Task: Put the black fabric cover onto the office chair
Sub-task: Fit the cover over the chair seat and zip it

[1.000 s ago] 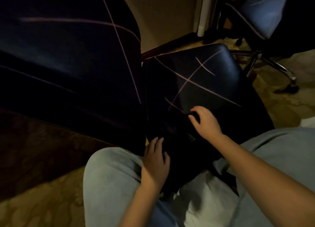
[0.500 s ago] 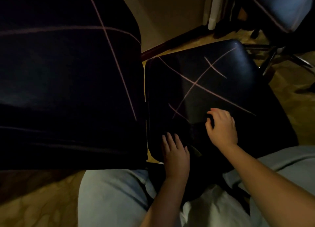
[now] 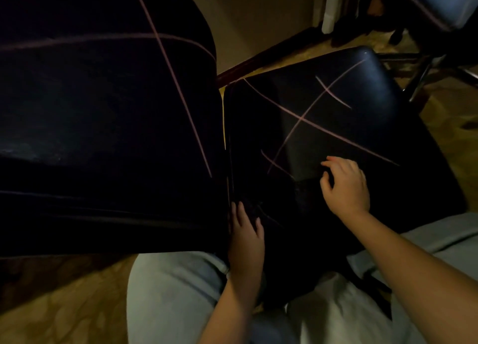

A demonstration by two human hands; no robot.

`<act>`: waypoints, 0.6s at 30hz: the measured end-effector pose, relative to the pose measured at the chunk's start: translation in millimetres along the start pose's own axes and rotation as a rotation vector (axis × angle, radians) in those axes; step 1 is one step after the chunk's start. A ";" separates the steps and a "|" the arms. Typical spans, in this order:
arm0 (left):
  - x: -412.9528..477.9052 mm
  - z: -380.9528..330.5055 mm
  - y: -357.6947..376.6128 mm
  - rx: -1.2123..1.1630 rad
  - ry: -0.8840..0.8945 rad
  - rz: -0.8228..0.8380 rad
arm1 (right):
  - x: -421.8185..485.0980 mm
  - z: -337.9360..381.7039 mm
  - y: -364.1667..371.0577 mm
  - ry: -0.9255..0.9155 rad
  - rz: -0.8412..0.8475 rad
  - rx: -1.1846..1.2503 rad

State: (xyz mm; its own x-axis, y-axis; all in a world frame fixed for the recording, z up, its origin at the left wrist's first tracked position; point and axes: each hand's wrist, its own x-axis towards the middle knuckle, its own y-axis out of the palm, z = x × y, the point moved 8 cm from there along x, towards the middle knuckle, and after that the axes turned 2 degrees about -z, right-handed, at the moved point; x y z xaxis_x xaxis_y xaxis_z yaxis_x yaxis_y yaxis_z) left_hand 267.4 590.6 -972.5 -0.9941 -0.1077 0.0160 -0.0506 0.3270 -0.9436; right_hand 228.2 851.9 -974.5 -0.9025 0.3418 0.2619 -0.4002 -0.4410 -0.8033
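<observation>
The office chair stands close in front of me, its backrest (image 3: pixel 103 126) on the left and its seat (image 3: pixel 362 105) on the right. Black fabric cover (image 3: pixel 305 136) with thin pink lines lies over both. My left hand (image 3: pixel 245 235) rests flat with straight fingers on the fabric at the seat's near left corner, beside the gap to the backrest. On the near part of the seat, my right hand (image 3: pixel 346 188) has its fingers curled onto a dark fold of the cover. The fabric under both hands is too dark to make out in detail.
My knees in light grey trousers (image 3: pixel 176 297) sit against the seat's near edge. A second office chair (image 3: pixel 445 4) with a metal base stands at the back right. A wall with a dark skirting board (image 3: pixel 258 61) runs behind. The floor is patterned carpet.
My left hand has moved forward off my knee to the seat's left corner. My right hand has slid right along the seat. The view has come closer to the chair.
</observation>
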 end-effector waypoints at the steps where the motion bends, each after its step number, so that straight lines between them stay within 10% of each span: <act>1: -5.1 -0.3 0.9 0.004 0.012 0.013 | -0.1 0.1 0.4 0.000 0.000 -0.003; 18: 86.9 -9.2 24.9 -0.081 -0.029 -0.017 | 1.2 3.0 0.6 -0.005 -0.024 -0.027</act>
State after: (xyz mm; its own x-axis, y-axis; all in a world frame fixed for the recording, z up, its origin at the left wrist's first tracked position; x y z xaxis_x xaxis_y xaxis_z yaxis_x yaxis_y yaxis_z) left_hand 178.9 598.0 -991.6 -0.9898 -0.1410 0.0210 -0.0763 0.3998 -0.9134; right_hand 226.4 849.5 -973.0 -0.8936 0.3480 0.2834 -0.4170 -0.4103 -0.8111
